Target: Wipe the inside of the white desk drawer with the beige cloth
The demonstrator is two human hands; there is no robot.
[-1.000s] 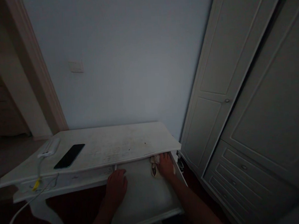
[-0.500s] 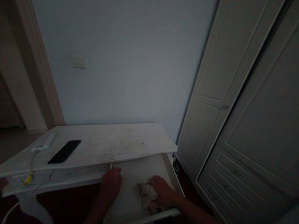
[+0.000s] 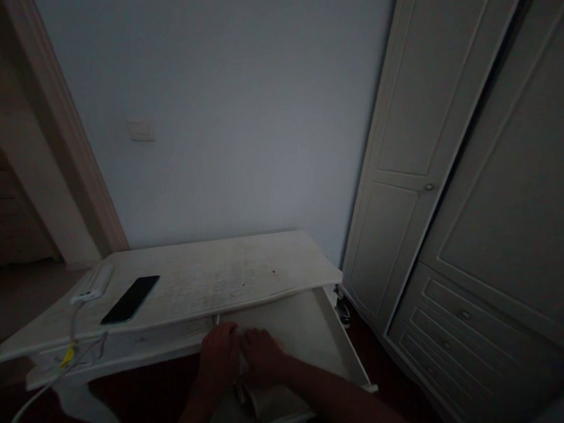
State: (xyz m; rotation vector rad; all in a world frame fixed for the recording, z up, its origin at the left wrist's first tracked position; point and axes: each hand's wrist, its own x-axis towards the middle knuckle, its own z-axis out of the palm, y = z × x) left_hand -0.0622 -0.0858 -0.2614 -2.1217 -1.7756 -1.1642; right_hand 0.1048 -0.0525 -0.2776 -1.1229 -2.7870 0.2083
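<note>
A white drawer (image 3: 314, 331) is pulled out from a white table (image 3: 247, 265). My left hand (image 3: 222, 354) is closed over the drawer's left side wall, close to the table front. Beside it, almost touching, my right hand (image 3: 261, 353) presses into the drawer's left part with its fingers bent. Under and below the right hand shows a pale, crumpled cloth (image 3: 263, 399), dim and partly covered by the hand and forearm.
On the tabletop lie a dark phone (image 3: 130, 299) and a white power strip (image 3: 92, 284). A white cable (image 3: 32, 400) with a yellow tag (image 3: 68, 355) hangs at the left. A wardrobe (image 3: 399, 229) stands right of the drawer; the wall (image 3: 236, 111) is behind.
My right hand has moved left with the cloth, from the drawer's right-middle part to beside my left hand. The left hand stays at the drawer's side. The view has shifted slightly.
</note>
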